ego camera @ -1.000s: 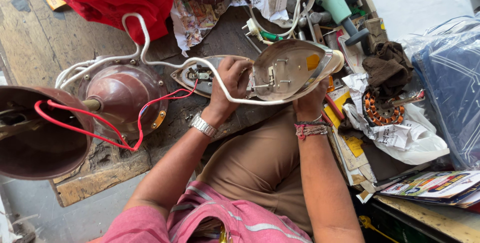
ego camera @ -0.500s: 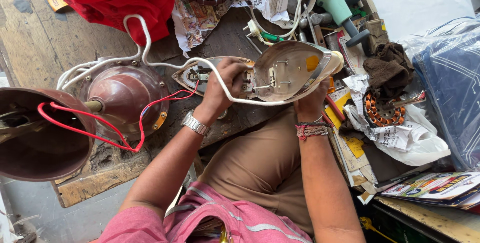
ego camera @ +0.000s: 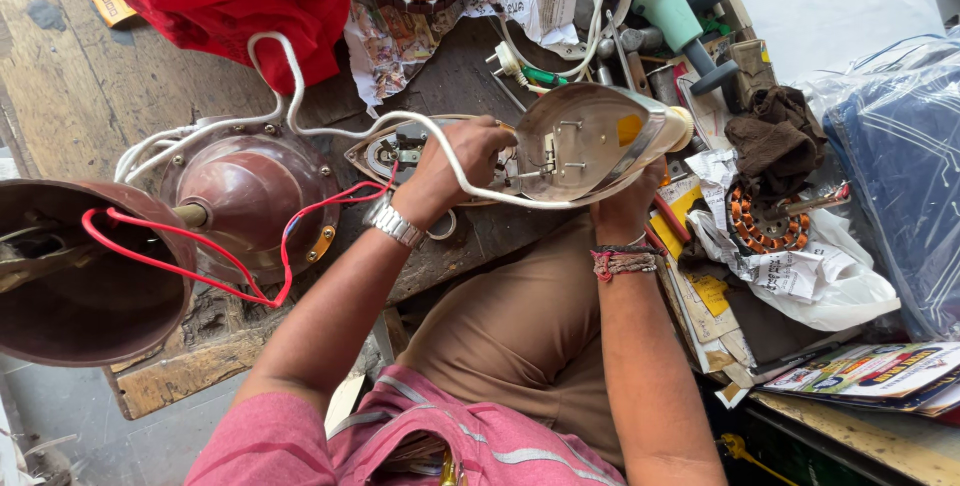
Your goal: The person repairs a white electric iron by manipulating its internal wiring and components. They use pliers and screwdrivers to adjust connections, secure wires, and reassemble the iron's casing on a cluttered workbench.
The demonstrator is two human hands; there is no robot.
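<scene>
Left hand: [ego camera: 455,171] fingers curled onto the iron base [ego camera: 400,154], touching its wiring by the white cord [ego camera: 300,96].
Right hand: [ego camera: 625,208] fingers closed under the iron shell [ego camera: 590,141], holding it tilted.
Iron parts: near the table's [ego camera: 70,96] front edge, middle.
Left side: maroon fan housing [ego camera: 245,196], red wire [ego camera: 180,266].

Bright, even daylight; sharp focus
</scene>
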